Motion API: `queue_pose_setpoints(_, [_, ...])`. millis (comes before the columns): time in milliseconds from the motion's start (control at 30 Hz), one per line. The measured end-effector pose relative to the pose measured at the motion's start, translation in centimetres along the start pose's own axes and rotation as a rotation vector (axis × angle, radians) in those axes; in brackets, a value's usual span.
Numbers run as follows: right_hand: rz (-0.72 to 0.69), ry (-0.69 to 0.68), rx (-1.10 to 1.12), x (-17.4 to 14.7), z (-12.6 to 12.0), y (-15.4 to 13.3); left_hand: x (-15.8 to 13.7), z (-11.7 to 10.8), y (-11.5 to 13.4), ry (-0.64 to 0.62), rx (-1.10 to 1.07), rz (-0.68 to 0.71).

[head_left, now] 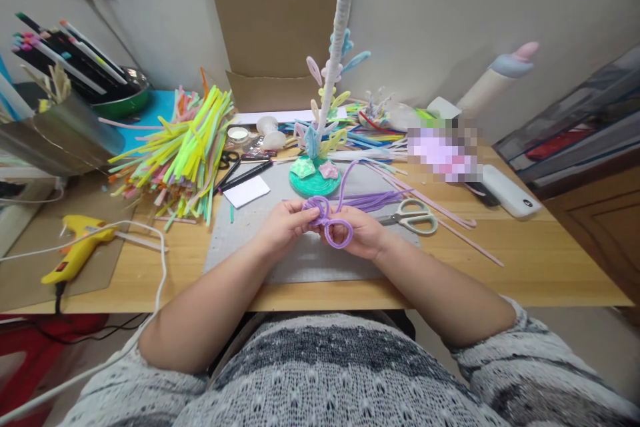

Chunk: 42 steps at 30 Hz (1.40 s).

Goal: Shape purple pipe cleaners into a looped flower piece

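Observation:
A purple pipe cleaner (339,233), bent into loops, is held between both hands over the grey mat. My left hand (287,223) pinches its left loops between thumb and fingers. My right hand (364,232) grips it from the other side, its fingers partly hidden behind a round loop. One free end of the stem rises above the hands. Just behind them lies a bundle of straight purple pipe cleaners (373,200). Beyond the hands stands a white wrapped stem (336,53) with pastel looped flowers, on a round green base (315,183).
Scissors (417,216) lie right of my right hand. A yellow glue gun (75,247) with a white cord sits at left, near a large pile of coloured pipe cleaners (185,153). A white card (247,192) and black pens (250,175) rest behind the left hand.

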State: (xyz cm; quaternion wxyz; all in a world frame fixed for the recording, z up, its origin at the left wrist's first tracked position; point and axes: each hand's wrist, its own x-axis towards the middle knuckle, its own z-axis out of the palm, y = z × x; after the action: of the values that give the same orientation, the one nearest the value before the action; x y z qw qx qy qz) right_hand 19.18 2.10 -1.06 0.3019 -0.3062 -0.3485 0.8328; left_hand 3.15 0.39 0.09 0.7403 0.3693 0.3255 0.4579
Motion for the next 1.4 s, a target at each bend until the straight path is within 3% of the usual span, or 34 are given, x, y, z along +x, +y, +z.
queue_pose_setpoints(167, [0.010, 0.025, 0.052, 0.0, 0.2, 0.1, 0.0, 0.0, 0.1, 0.000, -0.009, -0.026])
queue_pose_setpoints(333, [0.045, -0.057, 0.083, 0.1, 0.1, 0.1, 0.0, -0.4, 0.1, -0.007, 0.071, -0.037])
queue_pose_setpoints(433, [0.099, -0.089, 0.138, 0.2, -0.1, 0.1, 0.0, -0.5, 0.1, 0.032, 0.139, 0.023])
queue_pose_setpoints(567, [0.130, -0.035, 0.156, 0.1, -0.3, -0.2, 0.2, -0.6, 0.1, 0.079, 0.229, 0.141])
queue_pose_setpoints(800, [0.159, -0.060, 0.105, 0.1, -0.8, -0.8, 0.4, -0.7, -0.2, 0.136, 0.294, 0.187])
queue_pose_setpoints(1133, [0.316, -0.140, 0.102, 0.2, -1.5, -1.1, 0.3, -0.6, 0.0, 0.021, 0.337, 0.127])
queue_pose_setpoints(1400, [0.329, -0.126, 0.174, 0.1, -1.5, -1.4, 0.2, -0.8, 0.1, 0.116, 0.343, 0.117])
